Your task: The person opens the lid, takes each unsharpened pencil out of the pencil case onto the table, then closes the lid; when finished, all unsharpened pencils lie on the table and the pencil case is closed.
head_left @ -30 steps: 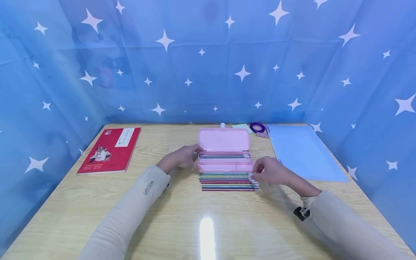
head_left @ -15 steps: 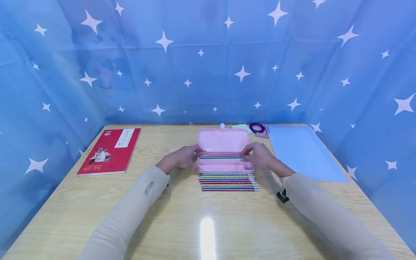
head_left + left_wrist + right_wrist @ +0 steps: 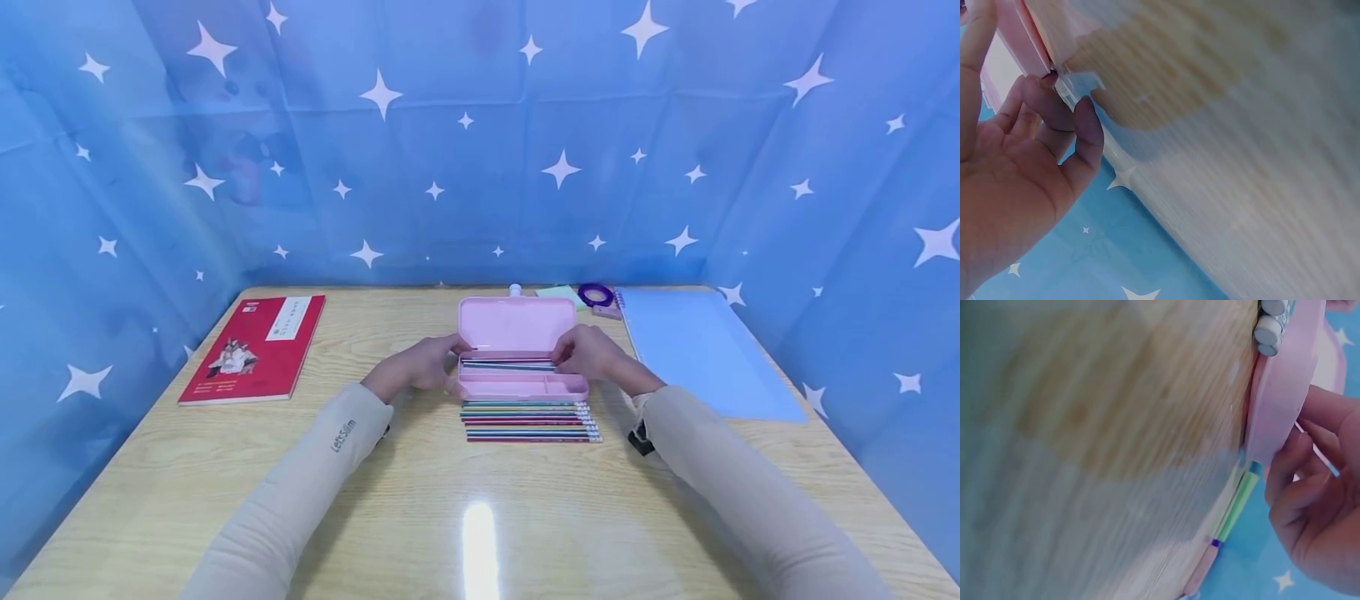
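Observation:
A pink pencil case (image 3: 483, 388) lies with its lid raised, pencils (image 3: 495, 361) in its back compartment. My left hand (image 3: 423, 362) holds the case's left end; in the left wrist view its fingers (image 3: 1047, 106) curl beside the pink edge (image 3: 1025, 37). Over the right part of the back compartment, my right hand (image 3: 592, 358) pinches a pencil (image 3: 510, 367), its fingertips partly hidden. The right wrist view has that hand (image 3: 1322, 500) bent over the case's end (image 3: 1285, 394). Several pencils (image 3: 525, 422) lie in a row in front of the case, eraser ends rightward.
A red book (image 3: 255, 350) lies at the left. A blue spiral notebook (image 3: 705, 350) is at the right, beside a purple tape roll (image 3: 596, 294), a small pinkish block (image 3: 607, 312) and pale green paper (image 3: 561, 293). A starry blue curtain (image 3: 480, 183) borders the table.
My right hand has moved from the eraser ends of the row up to the case's back compartment, then slightly left. The left hand stays at the case's left end.

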`<state>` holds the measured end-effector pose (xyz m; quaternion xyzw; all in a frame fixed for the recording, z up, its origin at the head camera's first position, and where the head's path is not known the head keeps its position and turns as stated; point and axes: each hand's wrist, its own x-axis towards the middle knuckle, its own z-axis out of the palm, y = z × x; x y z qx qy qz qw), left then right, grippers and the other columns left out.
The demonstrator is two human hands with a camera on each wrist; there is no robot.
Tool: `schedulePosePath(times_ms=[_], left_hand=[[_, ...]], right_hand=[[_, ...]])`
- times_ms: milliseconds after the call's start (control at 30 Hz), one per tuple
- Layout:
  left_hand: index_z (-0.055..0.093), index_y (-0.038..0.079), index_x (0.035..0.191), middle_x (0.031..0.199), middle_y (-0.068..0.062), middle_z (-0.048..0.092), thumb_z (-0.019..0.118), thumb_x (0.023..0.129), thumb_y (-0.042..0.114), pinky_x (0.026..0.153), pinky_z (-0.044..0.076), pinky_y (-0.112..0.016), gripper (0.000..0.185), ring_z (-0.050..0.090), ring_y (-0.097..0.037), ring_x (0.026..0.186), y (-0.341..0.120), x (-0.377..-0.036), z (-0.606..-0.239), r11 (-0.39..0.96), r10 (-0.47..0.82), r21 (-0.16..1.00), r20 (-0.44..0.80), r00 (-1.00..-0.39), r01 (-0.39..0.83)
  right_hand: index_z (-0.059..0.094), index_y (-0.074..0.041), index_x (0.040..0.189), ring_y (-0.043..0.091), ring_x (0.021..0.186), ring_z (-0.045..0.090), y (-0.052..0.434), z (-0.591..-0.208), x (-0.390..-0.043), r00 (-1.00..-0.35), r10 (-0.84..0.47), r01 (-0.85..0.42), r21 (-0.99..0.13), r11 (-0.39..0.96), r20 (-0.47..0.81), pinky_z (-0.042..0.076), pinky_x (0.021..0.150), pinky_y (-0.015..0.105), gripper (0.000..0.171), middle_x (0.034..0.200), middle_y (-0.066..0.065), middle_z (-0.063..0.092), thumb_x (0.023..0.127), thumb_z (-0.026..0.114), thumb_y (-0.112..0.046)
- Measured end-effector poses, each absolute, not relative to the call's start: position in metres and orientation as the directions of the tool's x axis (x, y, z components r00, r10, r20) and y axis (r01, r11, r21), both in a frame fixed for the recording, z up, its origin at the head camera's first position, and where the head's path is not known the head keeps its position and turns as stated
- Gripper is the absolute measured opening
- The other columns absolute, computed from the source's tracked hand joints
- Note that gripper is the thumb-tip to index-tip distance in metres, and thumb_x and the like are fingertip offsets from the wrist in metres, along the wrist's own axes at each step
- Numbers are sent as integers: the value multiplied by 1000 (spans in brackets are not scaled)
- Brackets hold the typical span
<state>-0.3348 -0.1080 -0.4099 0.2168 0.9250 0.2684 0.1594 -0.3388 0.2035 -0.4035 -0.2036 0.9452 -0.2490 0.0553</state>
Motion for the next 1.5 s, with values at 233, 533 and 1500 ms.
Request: schedulePosePath(times_ms=[233,533,1500], left_hand=[[53,19,131,137,-3,54,92,69,30,116,28,-45,74,42,-25,134,-110,-332,-410,750,490,585,-178,-853,309],[51,21,134,139,-2,52,90,71,33,115,30,-47,75,43,-23,130,-111,-333,-410,752,494,581,-185,-850,311],[53,22,132,137,-1,54,90,72,31,116,29,-45,71,43,-23,132,-107,-331,-407,770,481,556,-186,-857,313]], right_hand=[[76,-7,86,17,80,66,208,-405,-341,-832,-554,-498,-467,731,21,56,76,38,6,86,2,73,85,75,-1],[74,-2,101,21,89,65,211,-405,-338,-810,-586,-521,-472,711,11,55,81,42,13,95,7,72,92,65,1],[74,-9,102,10,54,43,243,-380,-278,-808,-589,-497,-546,675,7,44,54,27,11,90,-1,67,93,68,-6]])
